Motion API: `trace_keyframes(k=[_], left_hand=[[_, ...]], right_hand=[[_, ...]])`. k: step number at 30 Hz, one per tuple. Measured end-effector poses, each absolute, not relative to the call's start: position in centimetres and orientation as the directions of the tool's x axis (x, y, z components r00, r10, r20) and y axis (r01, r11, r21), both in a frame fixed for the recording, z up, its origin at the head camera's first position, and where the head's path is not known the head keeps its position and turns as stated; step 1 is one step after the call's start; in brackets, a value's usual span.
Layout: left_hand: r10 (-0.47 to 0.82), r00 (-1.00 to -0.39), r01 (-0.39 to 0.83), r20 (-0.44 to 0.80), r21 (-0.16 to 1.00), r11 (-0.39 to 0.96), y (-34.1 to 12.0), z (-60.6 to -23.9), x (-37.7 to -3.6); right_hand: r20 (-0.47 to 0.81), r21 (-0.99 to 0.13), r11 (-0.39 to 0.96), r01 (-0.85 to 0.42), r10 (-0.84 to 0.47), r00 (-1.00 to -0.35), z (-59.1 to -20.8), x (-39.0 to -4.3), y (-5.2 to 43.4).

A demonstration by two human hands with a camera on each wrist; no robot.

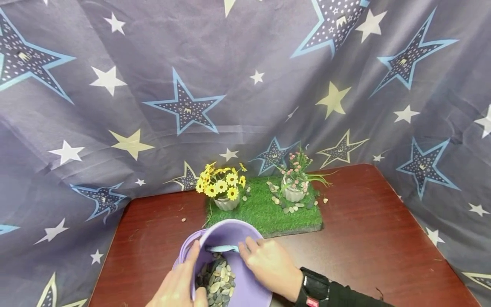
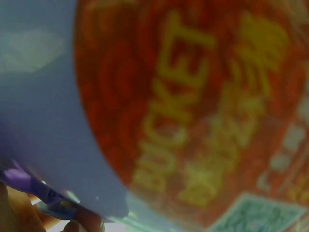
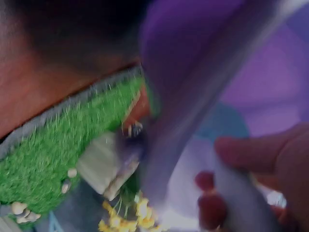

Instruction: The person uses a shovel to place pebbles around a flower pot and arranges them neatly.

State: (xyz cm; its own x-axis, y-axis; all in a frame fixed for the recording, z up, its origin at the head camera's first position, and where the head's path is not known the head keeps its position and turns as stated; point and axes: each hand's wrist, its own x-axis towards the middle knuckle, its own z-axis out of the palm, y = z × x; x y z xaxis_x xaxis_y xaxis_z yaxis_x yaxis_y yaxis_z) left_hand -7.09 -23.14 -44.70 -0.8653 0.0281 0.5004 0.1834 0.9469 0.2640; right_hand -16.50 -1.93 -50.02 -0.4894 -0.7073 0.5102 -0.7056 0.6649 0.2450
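Scooping step: right hand point(image 1: 270, 264) fingers pinch the blue scoop point(image 1: 224, 248); left hand point(image 1: 180, 283) grips the pebble-filled purple bucket point(image 1: 230, 234). Next: load pebbles.

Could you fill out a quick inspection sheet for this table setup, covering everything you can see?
Surface: dark red wooden table, bare at right.
Job's things: purple bucket of pebbles; light blue scoop inside.
Clutter: grass mat bearing yellow flower pot and pink flower pot; stray stones.
Hands: left hand grips the bucket's rim; right hand holds the scoop.
Cables: nothing seen.
Surroundings: star-print cloth behind.
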Motion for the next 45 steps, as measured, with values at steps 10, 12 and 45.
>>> trace_keyframes(k=[10, 12, 45], left_hand=[[0.088, -0.716, 0.278, 0.692, 0.167, 0.946, -20.7, -45.5, -7.7], [0.064, -0.739, 0.258, 0.671, 0.194, 0.946, -20.9, -45.5, -7.6], [0.119, -0.737, 0.278, 0.665, 0.138, 0.951, -20.4, -45.2, -7.2]], right_hand=[[0.456, 0.315, 0.637, -0.703, -0.752, -0.477, -51.6, -16.7, -3.4], [0.417, 0.314, 0.627, -0.713, -0.766, -0.489, -51.2, -16.8, -3.2], [-0.047, -0.4, 0.564, -0.723, -0.8, -0.598, -49.5, -18.4, 0.2]])
